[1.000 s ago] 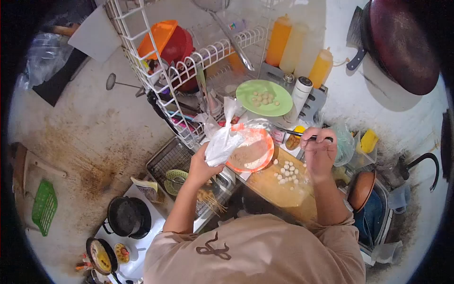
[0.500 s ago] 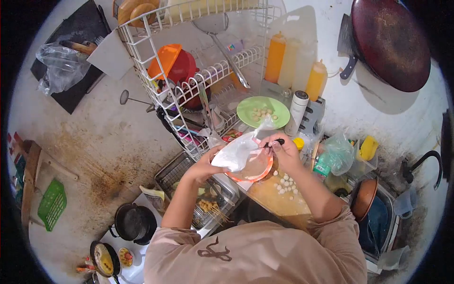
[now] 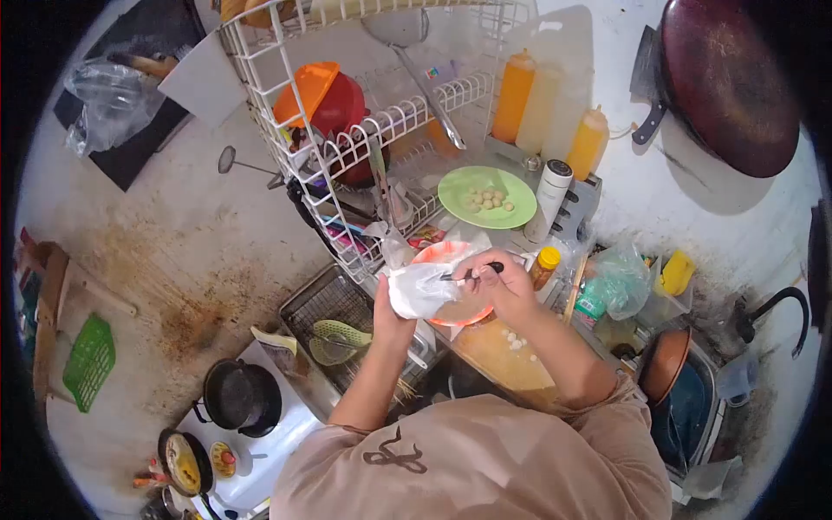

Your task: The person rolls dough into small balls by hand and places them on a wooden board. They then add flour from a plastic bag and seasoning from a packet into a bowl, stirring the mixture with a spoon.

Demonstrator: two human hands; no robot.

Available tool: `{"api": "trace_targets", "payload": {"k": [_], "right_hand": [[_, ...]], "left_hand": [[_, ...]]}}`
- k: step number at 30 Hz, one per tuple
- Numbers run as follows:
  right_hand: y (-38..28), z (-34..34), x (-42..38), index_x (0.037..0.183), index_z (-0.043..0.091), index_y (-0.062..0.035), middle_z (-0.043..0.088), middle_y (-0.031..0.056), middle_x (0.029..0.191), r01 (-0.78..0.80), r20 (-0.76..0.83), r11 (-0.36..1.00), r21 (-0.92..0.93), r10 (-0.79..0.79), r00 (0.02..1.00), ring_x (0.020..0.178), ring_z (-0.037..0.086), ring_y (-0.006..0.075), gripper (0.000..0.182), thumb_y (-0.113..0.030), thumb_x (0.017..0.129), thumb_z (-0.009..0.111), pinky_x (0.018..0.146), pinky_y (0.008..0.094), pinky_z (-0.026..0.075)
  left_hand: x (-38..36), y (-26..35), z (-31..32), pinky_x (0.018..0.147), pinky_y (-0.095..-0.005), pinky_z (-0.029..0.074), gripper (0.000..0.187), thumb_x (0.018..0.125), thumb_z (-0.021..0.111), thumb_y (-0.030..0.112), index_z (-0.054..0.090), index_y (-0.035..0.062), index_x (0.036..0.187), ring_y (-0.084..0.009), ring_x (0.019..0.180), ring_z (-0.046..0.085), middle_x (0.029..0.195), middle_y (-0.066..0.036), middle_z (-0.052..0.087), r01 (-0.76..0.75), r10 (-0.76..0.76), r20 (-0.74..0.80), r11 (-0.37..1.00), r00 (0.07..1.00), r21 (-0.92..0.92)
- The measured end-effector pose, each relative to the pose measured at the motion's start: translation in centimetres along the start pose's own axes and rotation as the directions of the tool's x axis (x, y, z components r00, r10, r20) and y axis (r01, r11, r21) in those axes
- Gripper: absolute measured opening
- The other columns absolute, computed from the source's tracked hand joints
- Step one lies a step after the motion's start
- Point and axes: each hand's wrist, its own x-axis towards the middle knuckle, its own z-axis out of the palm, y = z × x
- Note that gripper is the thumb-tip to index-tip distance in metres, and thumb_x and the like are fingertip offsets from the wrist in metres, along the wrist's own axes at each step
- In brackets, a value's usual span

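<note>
My left hand [image 3: 392, 319] is closed around the side of a white plastic bag [image 3: 419, 291], which is tilted over an orange-rimmed bowl [image 3: 449, 322]. In my right hand [image 3: 507, 288] is a thin utensil with a black handle [image 3: 494, 268]. Its far end reaches the bag's opening, and its tip is hidden. Pale brown contents [image 3: 472, 307] show in the bowl below. Small whitish balls [image 3: 514, 341] lie on a wooden board [image 3: 520, 374] near my right forearm. Behind the bowl, a green plate [image 3: 458, 206] carries several similar balls.
A white wire rack [image 3: 322, 173] rises behind my left hand. On the right stand a flask [image 3: 549, 199], a yellow-capped jar [image 3: 544, 267] and a sink [image 3: 693, 416]. Pans [image 3: 243, 397] sit at the lower left, beside a wire tray [image 3: 303, 303] holding a green strainer [image 3: 340, 341].
The bag has turned more upright and shifted slightly left, uncovering the bowl's far rim. My right hand has lowered, and the utensil's shaft now shows against the bag. The camera view has shifted slightly.
</note>
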Motion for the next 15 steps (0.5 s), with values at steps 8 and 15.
{"api": "trace_targets", "payload": {"k": [8, 15], "right_hand": [[-1.3, 0.1, 0.1, 0.094, 0.044, -0.0026, 0.057, 0.0147, 0.094, 0.178, -0.142, 0.961, -0.213, -0.211, 0.967, 0.076, 0.050, 0.0129, 0.018, -0.021, 0.094, 0.040, 0.071, 0.0270, 0.044], [-0.1, 0.4, -1.3, 0.091, 0.046, -0.0021, 0.059, 0.0087, 0.090, 0.096, -0.337, 0.986, -0.137, -0.138, 0.931, 0.070, 0.049, 0.0084, 0.022, -0.022, 0.095, 0.038, 0.065, 0.0221, 0.042]], "left_hand": [[-0.1, 2.7, 4.1, 0.090, -0.0463, 0.040, 0.055, 0.089, 0.036, 0.047, 0.037, 0.0073, 0.127, -0.0311, 0.113, 0.046, 0.127, -0.012, 0.044, 0.113, -0.101, 0.060, 0.958, 0.993, -0.264], [-0.2, 0.4, 3.4, 0.083, -0.0362, 0.044, 0.048, 0.094, 0.033, 0.042, 0.039, 0.0036, 0.121, -0.0236, 0.104, 0.052, 0.116, -0.010, 0.051, -0.142, 0.151, -0.027, 0.968, 0.988, 0.206]]}}
